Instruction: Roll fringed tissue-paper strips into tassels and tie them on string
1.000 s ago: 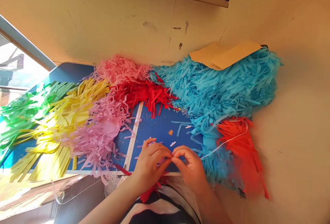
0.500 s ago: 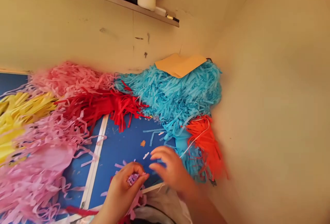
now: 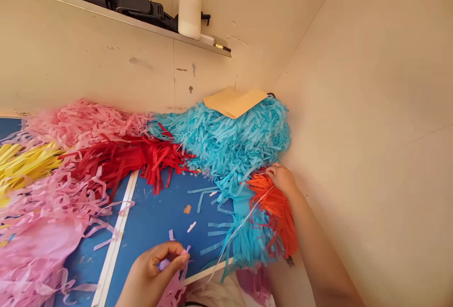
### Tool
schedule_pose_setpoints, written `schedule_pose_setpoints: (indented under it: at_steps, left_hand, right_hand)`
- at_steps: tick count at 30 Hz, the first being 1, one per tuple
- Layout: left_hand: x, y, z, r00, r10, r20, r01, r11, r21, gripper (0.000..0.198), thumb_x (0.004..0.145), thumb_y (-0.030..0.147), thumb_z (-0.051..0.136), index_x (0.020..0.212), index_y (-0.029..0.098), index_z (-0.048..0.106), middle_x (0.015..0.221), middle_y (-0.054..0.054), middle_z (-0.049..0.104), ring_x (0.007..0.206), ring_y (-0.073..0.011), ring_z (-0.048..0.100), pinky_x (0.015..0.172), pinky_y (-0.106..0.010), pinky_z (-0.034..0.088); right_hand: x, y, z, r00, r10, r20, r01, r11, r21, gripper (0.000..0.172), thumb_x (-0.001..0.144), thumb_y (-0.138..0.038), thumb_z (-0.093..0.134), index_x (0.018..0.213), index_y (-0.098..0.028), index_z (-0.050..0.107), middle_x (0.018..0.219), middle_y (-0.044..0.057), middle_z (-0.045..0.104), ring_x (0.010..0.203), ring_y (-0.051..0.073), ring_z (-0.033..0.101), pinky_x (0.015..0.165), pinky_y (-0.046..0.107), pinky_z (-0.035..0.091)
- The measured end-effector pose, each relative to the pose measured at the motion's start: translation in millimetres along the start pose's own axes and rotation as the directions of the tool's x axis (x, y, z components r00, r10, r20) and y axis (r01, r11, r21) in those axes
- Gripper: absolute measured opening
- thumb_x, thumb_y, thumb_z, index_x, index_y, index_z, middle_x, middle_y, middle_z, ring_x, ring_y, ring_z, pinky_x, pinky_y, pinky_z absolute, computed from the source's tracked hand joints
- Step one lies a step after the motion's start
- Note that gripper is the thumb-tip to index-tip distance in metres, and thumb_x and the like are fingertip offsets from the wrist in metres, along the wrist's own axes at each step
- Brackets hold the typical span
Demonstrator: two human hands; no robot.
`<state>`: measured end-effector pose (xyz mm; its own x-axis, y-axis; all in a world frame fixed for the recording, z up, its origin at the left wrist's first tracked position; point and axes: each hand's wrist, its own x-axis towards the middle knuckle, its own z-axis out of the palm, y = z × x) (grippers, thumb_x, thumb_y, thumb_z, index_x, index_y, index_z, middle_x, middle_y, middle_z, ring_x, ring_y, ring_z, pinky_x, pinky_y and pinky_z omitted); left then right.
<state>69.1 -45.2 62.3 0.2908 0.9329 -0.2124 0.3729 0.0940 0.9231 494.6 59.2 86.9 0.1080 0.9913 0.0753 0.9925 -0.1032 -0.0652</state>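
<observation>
My left hand is closed in a pinch on a strip of lilac tissue paper, low in the middle of the view. More lilac and pink fringe hangs below that hand. Farther right, my right hand pinches a thin white string over the top of the orange tissue fringe. From there the string runs slack down toward my lap. Blue tissue fringe lies just left of the orange one.
A big light blue fringe pile fills the corner, topped by a tan paper sheet. Red, pink and yellow fringe lie leftward on the blue table. Above, a shelf bears a white bottle.
My right hand has moved up and right, from beside my left hand to the string on the orange fringe, and its fingers have closed. My left hand keeps its pinch. The view has shifted.
</observation>
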Motion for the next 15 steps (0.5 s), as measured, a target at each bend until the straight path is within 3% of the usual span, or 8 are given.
schedule_pose_setpoints:
  at_steps: [3,9,15]
  left_hand:
    - [1.5,-3.7,-3.6,0.998,-0.058,0.017,0.059,0.994,-0.090,0.039,0.072,0.061,0.065,0.067,0.022,0.070,0.063,0.000,0.068,0.064,-0.0187,0.063,0.062,-0.022,0.048]
    - [1.2,-1.4,-2.7,0.998,-0.055,-0.010,0.053,0.986,-0.161,0.045,0.073,0.067,0.064,0.072,0.022,0.068,0.078,-0.003,0.072,0.079,-0.0218,0.066,0.075,-0.026,0.050]
    - [0.6,4.5,-5.9,0.994,-0.096,0.055,0.109,0.919,-0.379,0.051,0.070,0.071,0.066,0.068,0.019,0.066,0.065,-0.003,0.067,0.061,-0.0181,0.061,0.061,-0.025,0.049]
  right_hand:
    - [-0.4,2.3,-0.1,1.000,-0.008,0.005,0.008,1.000,0.003,0.024,0.094,-0.022,0.051,0.097,-0.025,0.075,0.096,0.005,0.064,0.081,0.016,0.059,0.068,0.024,0.039]
    - [5.2,1.9,4.4,0.999,-0.032,0.014,0.031,0.997,0.064,0.019,0.086,-0.018,0.059,0.077,-0.022,0.075,0.087,0.005,0.064,0.077,0.016,0.059,0.067,0.025,0.038]
    - [0.0,6.7,-7.3,0.990,0.077,-0.116,-0.047,0.970,0.238,0.020,0.086,-0.025,0.054,0.078,-0.020,0.071,0.088,0.005,0.067,0.072,0.017,0.061,0.065,0.026,0.041]
